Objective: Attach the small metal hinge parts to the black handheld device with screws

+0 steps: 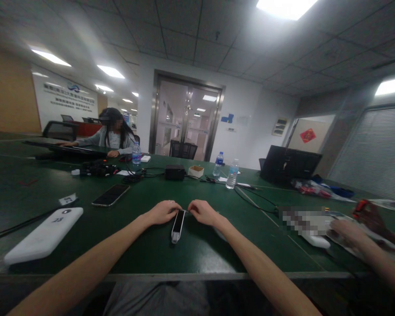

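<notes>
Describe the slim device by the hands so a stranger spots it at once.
On the green table, go to the middle of the near edge. Beyond it, a slim device points away, its far end between the left hand and right hand. Unlike the wider phone and white slab, it is narrow, dark-faced and pale-framed.

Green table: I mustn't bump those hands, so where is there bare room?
Bare: between the left forearm, the phone and the white slab; between both forearms, nearer than the slim device; right of the right forearm, before the co-worker's hand. Crowded: the far strip, with the black box, small box and water bottles.
</notes>
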The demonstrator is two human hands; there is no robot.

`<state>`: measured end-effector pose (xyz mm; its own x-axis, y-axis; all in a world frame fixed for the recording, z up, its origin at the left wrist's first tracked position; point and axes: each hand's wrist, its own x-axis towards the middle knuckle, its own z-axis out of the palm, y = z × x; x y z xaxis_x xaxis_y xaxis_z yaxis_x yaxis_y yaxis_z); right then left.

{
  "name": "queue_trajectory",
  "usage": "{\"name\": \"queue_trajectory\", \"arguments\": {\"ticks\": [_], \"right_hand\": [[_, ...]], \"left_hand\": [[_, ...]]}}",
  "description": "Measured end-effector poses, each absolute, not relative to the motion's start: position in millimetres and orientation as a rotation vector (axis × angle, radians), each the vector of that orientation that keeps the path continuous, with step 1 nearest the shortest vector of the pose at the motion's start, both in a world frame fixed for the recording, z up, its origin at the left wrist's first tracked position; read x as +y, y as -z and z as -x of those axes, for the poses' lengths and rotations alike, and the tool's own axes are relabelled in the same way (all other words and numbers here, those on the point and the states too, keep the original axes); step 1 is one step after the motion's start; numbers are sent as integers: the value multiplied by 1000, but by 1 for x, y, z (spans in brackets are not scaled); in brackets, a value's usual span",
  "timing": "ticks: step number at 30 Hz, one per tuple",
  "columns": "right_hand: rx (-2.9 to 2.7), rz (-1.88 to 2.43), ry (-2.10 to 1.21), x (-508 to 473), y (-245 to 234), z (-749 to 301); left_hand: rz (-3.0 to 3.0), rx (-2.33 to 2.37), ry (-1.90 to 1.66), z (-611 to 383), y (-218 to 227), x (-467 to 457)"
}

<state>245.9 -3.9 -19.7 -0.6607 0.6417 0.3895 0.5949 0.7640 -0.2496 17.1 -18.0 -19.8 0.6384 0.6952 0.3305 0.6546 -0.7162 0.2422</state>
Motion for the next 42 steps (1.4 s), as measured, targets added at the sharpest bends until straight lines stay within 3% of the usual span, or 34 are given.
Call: {"name": "queue_trajectory", "arguments": {"ticks": [42], "right_hand": [[-2482, 985, -250, -11, 17, -245]], "left_hand": [[-2727, 1140, -596, -16, 16, -25]]}}
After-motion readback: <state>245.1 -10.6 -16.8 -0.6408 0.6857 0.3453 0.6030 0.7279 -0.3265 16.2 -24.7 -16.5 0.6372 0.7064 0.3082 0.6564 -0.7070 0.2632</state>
